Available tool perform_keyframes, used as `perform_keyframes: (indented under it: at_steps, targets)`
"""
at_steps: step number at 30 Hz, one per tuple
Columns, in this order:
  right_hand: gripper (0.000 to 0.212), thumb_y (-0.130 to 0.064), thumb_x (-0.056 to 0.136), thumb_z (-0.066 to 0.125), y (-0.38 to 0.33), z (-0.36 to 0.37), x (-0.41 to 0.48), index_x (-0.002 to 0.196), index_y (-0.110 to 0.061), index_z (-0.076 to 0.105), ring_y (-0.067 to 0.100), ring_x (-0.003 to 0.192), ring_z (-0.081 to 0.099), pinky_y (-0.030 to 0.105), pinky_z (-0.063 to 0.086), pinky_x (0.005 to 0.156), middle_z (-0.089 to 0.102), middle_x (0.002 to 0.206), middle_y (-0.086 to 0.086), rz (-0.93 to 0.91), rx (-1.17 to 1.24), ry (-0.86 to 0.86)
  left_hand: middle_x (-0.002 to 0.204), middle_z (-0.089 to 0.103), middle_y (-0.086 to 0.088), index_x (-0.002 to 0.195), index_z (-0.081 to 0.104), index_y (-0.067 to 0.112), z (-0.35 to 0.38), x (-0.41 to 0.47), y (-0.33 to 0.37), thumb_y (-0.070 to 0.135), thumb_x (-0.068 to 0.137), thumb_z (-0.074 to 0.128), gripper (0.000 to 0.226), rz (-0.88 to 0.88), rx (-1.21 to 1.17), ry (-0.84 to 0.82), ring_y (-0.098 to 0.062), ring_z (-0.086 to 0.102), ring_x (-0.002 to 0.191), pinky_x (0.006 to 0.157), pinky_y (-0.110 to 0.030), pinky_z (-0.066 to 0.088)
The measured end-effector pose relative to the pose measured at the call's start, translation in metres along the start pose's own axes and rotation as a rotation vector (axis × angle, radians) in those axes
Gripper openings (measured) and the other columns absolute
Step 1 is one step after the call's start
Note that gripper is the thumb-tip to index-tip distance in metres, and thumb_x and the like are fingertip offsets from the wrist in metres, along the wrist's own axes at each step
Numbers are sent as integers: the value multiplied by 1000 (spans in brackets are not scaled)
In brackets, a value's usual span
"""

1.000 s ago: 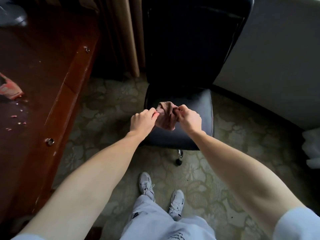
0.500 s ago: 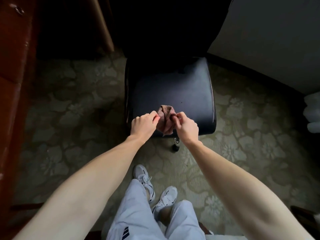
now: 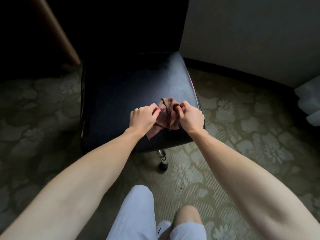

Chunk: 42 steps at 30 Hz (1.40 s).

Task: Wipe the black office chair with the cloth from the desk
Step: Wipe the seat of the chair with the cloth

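The black office chair (image 3: 121,94) stands in front of me, its padded seat filling the middle of the view and its dark backrest rising behind. A small brownish-pink cloth (image 3: 166,115) hangs crumpled over the front right part of the seat. My left hand (image 3: 142,118) pinches the cloth's left edge. My right hand (image 3: 189,116) pinches its right edge. Whether the cloth's lower corner touches the seat is unclear.
A chrome chair leg with a black caster (image 3: 162,161) sticks out under the seat's front. Patterned carpet (image 3: 242,153) lies all around. A pale wall (image 3: 251,40) runs at the right, with white fabric (image 3: 310,104) at the far right edge. My legs are below.
The view has moved closer and lower over the seat; the desk has left the frame. Both hands still hold the cloth, now spread a little wider above the seat's front right.
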State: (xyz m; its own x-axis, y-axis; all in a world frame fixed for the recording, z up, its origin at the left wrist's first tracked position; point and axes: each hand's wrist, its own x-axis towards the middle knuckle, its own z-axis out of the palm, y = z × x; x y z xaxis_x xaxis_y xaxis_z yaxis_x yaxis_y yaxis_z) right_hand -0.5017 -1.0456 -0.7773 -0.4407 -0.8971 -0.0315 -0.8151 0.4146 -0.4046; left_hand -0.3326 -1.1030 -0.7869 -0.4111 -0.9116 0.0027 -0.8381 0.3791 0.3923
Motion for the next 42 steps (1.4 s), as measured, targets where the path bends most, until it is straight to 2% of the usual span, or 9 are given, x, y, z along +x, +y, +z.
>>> perform_keyframes:
  at_steps: [6, 12, 15, 21, 25, 28, 33, 37, 42]
  targets:
    - [30, -46, 94, 51, 27, 11, 56, 103, -22, 66, 35, 100, 60, 35, 43, 76, 65, 108, 7, -33, -38, 123, 111, 59, -1, 112, 68, 28, 26, 53, 5, 45, 96, 51, 29, 122, 31, 66, -22, 55, 107, 77, -35, 42]
    - [43, -21, 92, 49, 22, 34, 69, 135, -18, 52, 31, 119, 51, 37, 41, 94, 56, 129, 10, -182, -38, 191, 130, 56, -1, 118, 67, 31, 46, 69, -12, 41, 99, 43, 32, 196, 59, 12, -21, 45, 125, 100, -39, 35]
    - [41, -33, 97, 43, 10, 59, 65, 133, -14, 52, 32, 123, 45, 41, 37, 100, 53, 132, 13, -250, -77, 138, 138, 50, -4, 128, 60, 31, 52, 67, -13, 35, 98, 41, 35, 125, 131, -3, -24, 37, 132, 104, -44, 31]
    - [60, -49, 101, 25, 26, 75, 58, 152, -18, 21, 28, 148, 3, 43, 10, 117, 7, 161, 13, -298, -267, -73, 146, 41, -7, 137, 51, 31, 44, 58, -16, 40, 96, 43, 42, 17, 177, -60, -27, 31, 136, 106, -50, 26]
    - [58, -39, 102, 27, 48, 58, 61, 152, -11, 18, 29, 148, -2, 40, 2, 119, 3, 160, 19, -301, -393, -13, 147, 40, -8, 138, 49, 32, 36, 65, -10, 50, 89, 53, 52, 8, 213, -78, -27, 31, 137, 106, -49, 27]
    - [55, -38, 101, 29, 61, 44, 82, 149, -10, 25, 30, 148, 2, 42, 5, 117, 7, 159, 19, -286, -297, 46, 152, 35, -9, 142, 44, 33, 40, 94, 25, 49, 90, 51, 54, 11, 226, -62, -27, 27, 140, 108, -49, 26]
    - [66, -57, 99, 18, 65, 62, 65, 154, -23, 8, 27, 147, -16, 48, -6, 117, -9, 161, 11, -204, -191, -189, 160, 14, -10, 150, 25, 38, 58, 104, 35, 46, 100, 34, 52, 3, 227, -151, -28, 11, 146, 110, -56, 18]
    - [66, -63, 96, 18, 81, 56, 70, 154, -32, 6, 26, 146, -21, 52, -5, 117, -13, 161, 5, -201, -198, -190, 163, -6, -6, 151, 10, 48, 63, 100, 31, 58, 99, 27, 55, -13, 236, -197, -30, -5, 149, 111, -64, 9]
    - [64, -60, 96, 19, 76, 55, 70, 153, -34, 7, 28, 146, -20, 49, -4, 117, -10, 162, 3, -245, -180, -186, 163, -5, -5, 150, 10, 49, 62, 101, 30, 58, 99, 22, 53, -3, 266, -170, -30, -5, 149, 111, -66, 9]
